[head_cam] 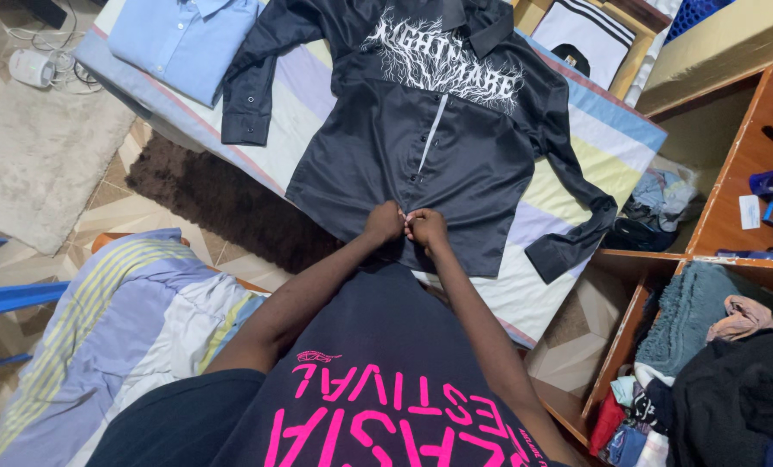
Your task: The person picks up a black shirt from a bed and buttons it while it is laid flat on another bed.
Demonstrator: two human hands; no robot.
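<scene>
Both hands meet at the bottom hem of the black shirt (pixel 438 156), right on the button placket. The left hand (pixel 385 222) and the right hand (pixel 426 229) are each pinched shut on the hem edge, knuckles almost touching. To fasten the lowest button well, it seems best to keep the two front panels level at the hem, hold the cloth taut, and press the button through without dragging the shirt off the bed (pixel 577 138) (the fabric looks slippery, so a light pull would do).

The shirt lies face up and spread flat across the striped bed cover, collar at the far end, hem toward the person. It is dark and glossy, with a white branching print across the chest; a gap in the placket below the print is unbuttoned. Its sleeves angle outward and down on either side. A folded light blue shirt (pixel 183 39) lies beyond its sleeve at the picture's left.
</scene>
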